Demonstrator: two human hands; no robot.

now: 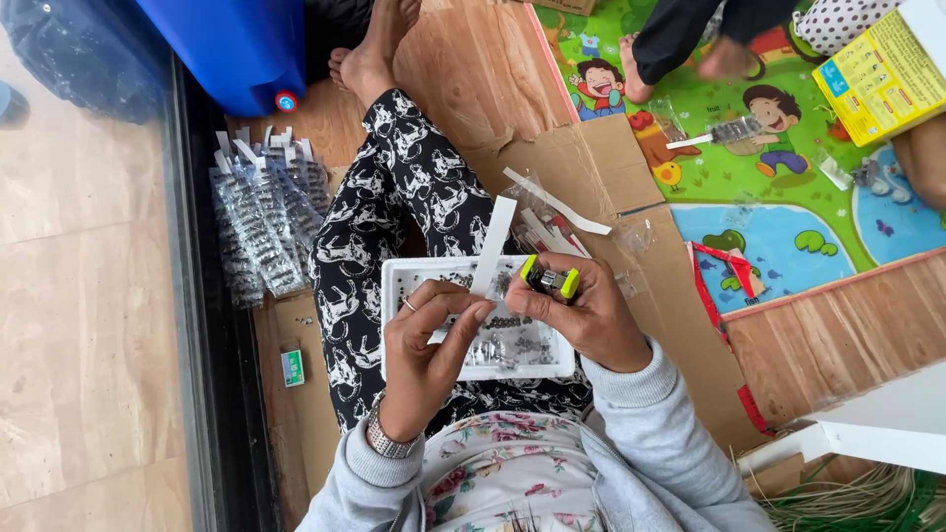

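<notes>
A white tray (394, 281) of small metal parts rests on the person's lap. Above its middle, the left hand (429, 345) pinches a white strip (493, 246) whose long axis runs from 7 to 1 o'clock. At 3 o'clock, the right hand (586, 315) grips a yellow-green lighter (550, 281), lying roughly 10 to 4.

- My white tray (394, 279) looks like smooth, glossy plastic.
- Beside the tray, flattened cardboard (591, 167) is matt brown paper.
- My sleeves (650, 414) are soft grey cloth.
</notes>
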